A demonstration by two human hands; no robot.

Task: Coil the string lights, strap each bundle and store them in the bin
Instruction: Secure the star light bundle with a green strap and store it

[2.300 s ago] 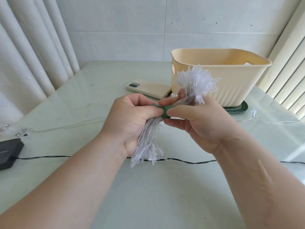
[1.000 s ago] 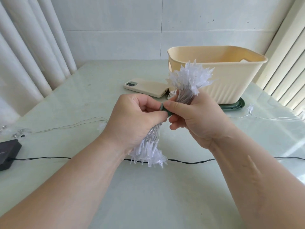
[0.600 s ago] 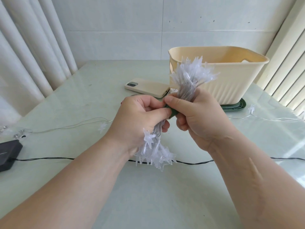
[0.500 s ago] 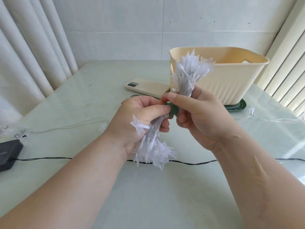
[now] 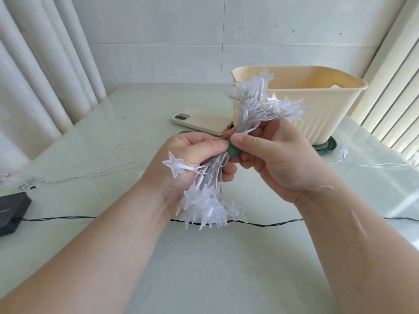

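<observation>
Both hands are pinching the green strap [image 5: 233, 150] at the bundle's [image 5: 226, 152] waist above the tabletop [image 5: 113, 132]: left hand [image 5: 192, 164] gripping wires, right hand [image 5: 272, 159] pressing. Best cinching tight, tucking that stray star [image 5: 175, 165], before reaching for the bin [image 5: 317, 114] behind.

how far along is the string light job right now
Done: one set of star lights is coiled into a bundle. In hand: the left hand and right hand hold it while pinching a green strap around its middle. Left: drop it in the cream bin, then coil the black cord and thin clear strands lying loose on the table.
</observation>
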